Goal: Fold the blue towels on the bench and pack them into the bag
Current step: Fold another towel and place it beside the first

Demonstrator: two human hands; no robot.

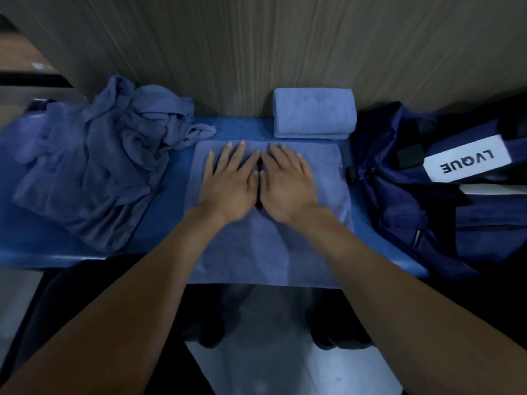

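Observation:
A blue towel (268,246) lies flat across the middle of the blue bench (171,178), its near edge hanging over the front. My left hand (231,183) and my right hand (285,186) press side by side on its far half, fingers straight and spread. A folded blue towel (313,112) sits just behind, against the wall. A heap of crumpled blue towels (99,161) covers the bench's left part. The dark blue bag (422,201) with a white LVQUE label lies at the right.
A wood-grain wall (256,52) rises directly behind the bench. My dark shoes (205,332) stand on a pale floor below the bench's front edge. The bag's black zipper pull (351,173) lies near the flat towel's right edge.

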